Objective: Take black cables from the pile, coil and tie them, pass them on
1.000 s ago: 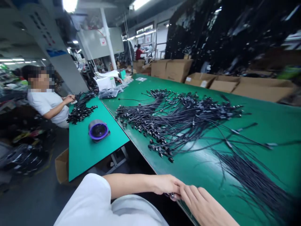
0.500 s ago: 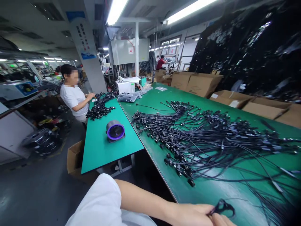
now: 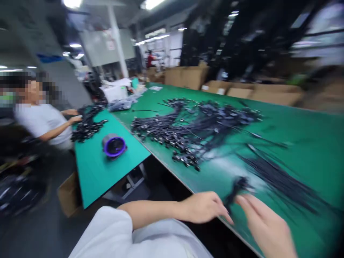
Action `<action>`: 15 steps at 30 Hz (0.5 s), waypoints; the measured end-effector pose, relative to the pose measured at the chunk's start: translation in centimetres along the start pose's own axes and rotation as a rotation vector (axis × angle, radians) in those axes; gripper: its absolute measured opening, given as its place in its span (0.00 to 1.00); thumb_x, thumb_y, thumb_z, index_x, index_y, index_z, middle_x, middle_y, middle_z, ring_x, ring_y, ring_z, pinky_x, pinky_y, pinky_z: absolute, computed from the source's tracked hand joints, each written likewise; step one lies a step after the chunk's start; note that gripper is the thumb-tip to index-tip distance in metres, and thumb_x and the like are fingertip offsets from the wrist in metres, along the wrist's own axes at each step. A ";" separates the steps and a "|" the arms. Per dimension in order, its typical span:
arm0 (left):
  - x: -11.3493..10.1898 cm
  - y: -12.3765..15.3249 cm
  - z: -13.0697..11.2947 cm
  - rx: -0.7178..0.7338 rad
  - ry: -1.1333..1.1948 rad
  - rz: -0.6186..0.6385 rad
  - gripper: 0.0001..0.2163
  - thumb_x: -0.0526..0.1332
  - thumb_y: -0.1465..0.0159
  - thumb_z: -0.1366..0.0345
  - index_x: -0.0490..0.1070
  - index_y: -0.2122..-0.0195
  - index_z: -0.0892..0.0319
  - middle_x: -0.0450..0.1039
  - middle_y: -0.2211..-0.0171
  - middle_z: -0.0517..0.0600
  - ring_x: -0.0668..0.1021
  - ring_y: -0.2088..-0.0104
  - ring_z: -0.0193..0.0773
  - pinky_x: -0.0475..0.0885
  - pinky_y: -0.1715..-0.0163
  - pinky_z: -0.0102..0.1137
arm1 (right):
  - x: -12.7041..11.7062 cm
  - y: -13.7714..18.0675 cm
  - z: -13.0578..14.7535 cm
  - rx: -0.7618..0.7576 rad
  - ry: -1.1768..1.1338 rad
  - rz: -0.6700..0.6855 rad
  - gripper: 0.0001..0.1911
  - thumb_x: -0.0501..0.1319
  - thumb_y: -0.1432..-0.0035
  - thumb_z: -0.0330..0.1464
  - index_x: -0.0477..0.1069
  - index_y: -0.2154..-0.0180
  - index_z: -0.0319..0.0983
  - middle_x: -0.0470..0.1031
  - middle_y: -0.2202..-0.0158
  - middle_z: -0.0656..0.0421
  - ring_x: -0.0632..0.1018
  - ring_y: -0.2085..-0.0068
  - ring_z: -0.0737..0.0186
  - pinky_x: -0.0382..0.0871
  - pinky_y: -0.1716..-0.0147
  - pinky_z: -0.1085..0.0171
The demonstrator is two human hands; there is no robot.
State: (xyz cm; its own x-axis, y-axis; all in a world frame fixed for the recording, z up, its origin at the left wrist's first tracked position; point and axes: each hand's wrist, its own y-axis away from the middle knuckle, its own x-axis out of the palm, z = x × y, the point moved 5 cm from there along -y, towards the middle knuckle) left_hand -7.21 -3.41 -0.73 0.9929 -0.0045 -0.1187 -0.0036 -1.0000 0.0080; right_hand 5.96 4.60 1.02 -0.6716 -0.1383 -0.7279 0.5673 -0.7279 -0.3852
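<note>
Between my hands is a small, coiled black cable (image 3: 237, 188), blurred by motion, above the front edge of the green table. My right hand (image 3: 270, 225) pinches it from the right, thumb and fingertips closed at its side. From the left, my left hand (image 3: 201, 208) reaches to the cable's lower end with bent fingers closed against it; the thumb is hidden. Beyond them, a large heap of black cables (image 3: 199, 125) with small connectors spreads over the table. Thin black strands (image 3: 279, 181) lie in a bundle to the right of my hands.
A purple-rimmed round object (image 3: 115, 146) stands on the lighter green side table (image 3: 107, 179). A co-worker (image 3: 45, 122) in a white shirt handles black cables there. Cardboard boxes (image 3: 185, 77) line the far edge. A dark gap separates the two tables near me.
My view has swung right and the room has shifted left. Both hands now show more fully, with the coiled cable still between them. The co-worker's hands remain at the cables.
</note>
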 end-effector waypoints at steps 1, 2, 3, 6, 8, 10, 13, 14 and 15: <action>0.2 0.2 0.7 -0.093 0.089 -0.012 0.23 0.54 0.35 0.47 0.77 0.69 0.61 0.74 0.67 0.51 0.75 0.62 0.39 0.69 0.53 0.34 | -0.1 1.2 1.2 -0.024 0.001 0.043 0.17 0.52 0.37 0.41 0.74 0.70 0.41 0.77 0.70 0.56 0.77 0.69 0.60 0.69 0.71 0.66; 0.5 0.4 1.0 -0.146 0.144 0.007 0.27 0.49 0.34 0.43 0.77 0.67 0.62 0.74 0.69 0.52 0.75 0.63 0.41 0.70 0.55 0.35 | 0.3 2.3 2.6 -0.083 -0.011 0.107 0.17 0.50 0.35 0.37 0.74 0.70 0.41 0.77 0.70 0.56 0.77 0.68 0.60 0.69 0.68 0.66; 0.7 0.5 1.0 -0.169 0.175 0.051 0.33 0.42 0.34 0.41 0.76 0.67 0.63 0.73 0.70 0.53 0.75 0.64 0.41 0.71 0.58 0.36 | 0.8 3.2 3.9 -0.143 -0.009 0.149 0.18 0.48 0.34 0.34 0.73 0.71 0.41 0.77 0.70 0.56 0.76 0.67 0.61 0.69 0.67 0.65; -0.2 0.9 0.1 -0.160 0.310 -0.014 0.38 0.35 0.34 0.39 0.76 0.71 0.63 0.71 0.72 0.53 0.74 0.67 0.40 0.70 0.61 0.34 | 2.3 4.1 5.6 -0.172 0.013 0.198 0.16 0.50 0.34 0.30 0.71 0.72 0.40 0.76 0.71 0.58 0.75 0.68 0.63 0.66 0.66 0.66; -0.6 1.3 -1.0 -0.008 0.144 0.019 0.32 0.42 0.32 0.44 0.77 0.75 0.61 0.70 0.69 0.52 0.73 0.66 0.39 0.69 0.60 0.32 | 2.4 4.0 4.9 -0.093 0.044 0.196 0.14 0.53 0.35 0.29 0.70 0.73 0.39 0.75 0.72 0.60 0.73 0.69 0.65 0.63 0.67 0.68; -0.4 1.7 -1.1 0.091 -0.061 0.025 0.23 0.54 0.34 0.48 0.78 0.73 0.59 0.69 0.66 0.51 0.73 0.65 0.38 0.69 0.60 0.31 | 1.7 3.8 3.8 -0.014 0.098 0.154 0.13 0.55 0.35 0.29 0.69 0.73 0.38 0.74 0.73 0.61 0.72 0.69 0.67 0.60 0.68 0.68; 0.4 1.8 0.0 0.153 -0.095 -0.094 0.16 0.62 0.38 0.52 0.77 0.55 0.55 0.70 0.55 0.53 0.75 0.55 0.42 0.70 0.52 0.34 | 0.4 3.7 2.9 0.030 0.227 0.058 0.10 0.56 0.35 0.31 0.70 0.70 0.38 0.74 0.70 0.61 0.72 0.68 0.67 0.59 0.68 0.68; 0.9 1.7 0.6 0.137 -0.026 -0.124 0.19 0.61 0.37 0.52 0.72 0.48 0.54 0.69 0.49 0.54 0.74 0.50 0.44 0.68 0.48 0.35 | 0.2 3.7 2.8 0.033 0.269 0.031 0.10 0.55 0.34 0.32 0.70 0.69 0.38 0.74 0.70 0.61 0.72 0.67 0.66 0.59 0.68 0.68; 1.5 1.5 1.2 0.105 0.060 -0.132 0.23 0.59 0.36 0.51 0.66 0.42 0.54 0.66 0.43 0.55 0.71 0.44 0.45 0.66 0.43 0.37 | 0.1 3.8 2.8 0.035 0.303 0.013 0.10 0.55 0.34 0.32 0.70 0.68 0.38 0.74 0.69 0.60 0.72 0.66 0.66 0.59 0.67 0.67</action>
State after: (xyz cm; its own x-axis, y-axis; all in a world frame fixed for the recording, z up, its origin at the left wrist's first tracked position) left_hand -5.87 -4.94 -2.07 0.9909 0.1240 -0.0523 0.1178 -0.9871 -0.1083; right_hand 6.66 -0.07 1.09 -0.4888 0.0555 -0.8706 0.5542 -0.7510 -0.3590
